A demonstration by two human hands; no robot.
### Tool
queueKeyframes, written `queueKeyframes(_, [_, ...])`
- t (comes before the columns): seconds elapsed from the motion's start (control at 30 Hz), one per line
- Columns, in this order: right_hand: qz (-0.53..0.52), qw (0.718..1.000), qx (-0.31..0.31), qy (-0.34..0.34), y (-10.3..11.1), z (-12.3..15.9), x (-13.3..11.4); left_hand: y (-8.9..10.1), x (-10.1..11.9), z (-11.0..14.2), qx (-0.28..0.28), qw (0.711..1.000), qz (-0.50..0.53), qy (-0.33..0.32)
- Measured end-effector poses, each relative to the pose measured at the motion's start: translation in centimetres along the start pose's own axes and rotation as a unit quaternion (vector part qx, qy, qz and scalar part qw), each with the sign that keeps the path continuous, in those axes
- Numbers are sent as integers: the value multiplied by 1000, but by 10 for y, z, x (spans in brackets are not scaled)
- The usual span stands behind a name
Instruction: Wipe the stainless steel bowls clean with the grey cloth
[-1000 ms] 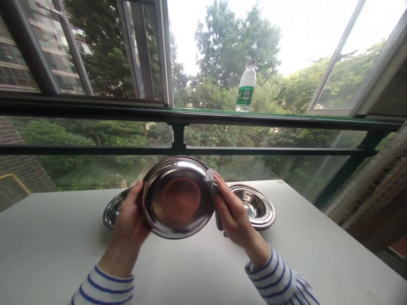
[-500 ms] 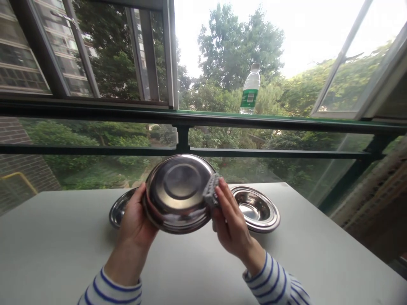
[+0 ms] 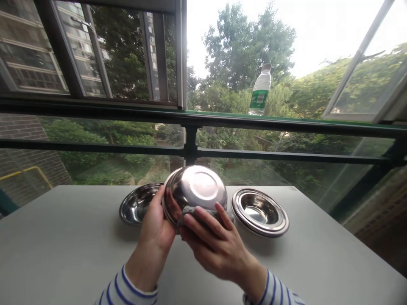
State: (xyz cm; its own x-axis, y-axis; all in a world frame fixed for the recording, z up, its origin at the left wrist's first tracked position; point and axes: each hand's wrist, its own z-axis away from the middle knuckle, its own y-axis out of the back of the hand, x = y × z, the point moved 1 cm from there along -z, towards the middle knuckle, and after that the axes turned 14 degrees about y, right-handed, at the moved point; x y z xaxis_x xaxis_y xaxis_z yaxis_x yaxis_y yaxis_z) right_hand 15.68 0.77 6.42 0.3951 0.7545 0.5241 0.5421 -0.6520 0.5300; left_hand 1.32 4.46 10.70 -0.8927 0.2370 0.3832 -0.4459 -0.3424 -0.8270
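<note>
A shiny steel bowl [image 3: 197,186] is held up over the table, tilted, with its rounded underside facing me. My left hand [image 3: 159,224] is closed on the rim at its left side. Against the lower outside of the bowl, my right hand [image 3: 213,241] presses a grey cloth [image 3: 188,210], mostly hidden under the fingers. Behind my left hand a steel bowl [image 3: 135,207] lies on the table, partly covered. To the right sits a stack of wide-rimmed steel bowls [image 3: 262,214], open side up.
The white table [image 3: 79,250] reaches to a glass panel with a dark green railing [image 3: 286,125]. A plastic bottle with a green label [image 3: 260,95] stands on the sill by the open window. Beyond are trees and a building.
The bowl has tipped, so more of its side shows. My right hand has moved with the cloth from the right rim to the bowl's lower front. The view has shifted slightly.
</note>
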Motion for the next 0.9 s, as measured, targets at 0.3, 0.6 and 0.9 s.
queueKeyframes(0.3, [-3,991,38,-128,10,-8,0,0,-7,2,6,1000,20,-18])
queueKeyframes(0.6, [-120,918,153,-345,33,7,24,9,-5,1,24,996,-52,-63])
queueKeyframes(0.9, [-49,993,24,-106,31,18,-10,25,-20,26,45,996,-54,-49])
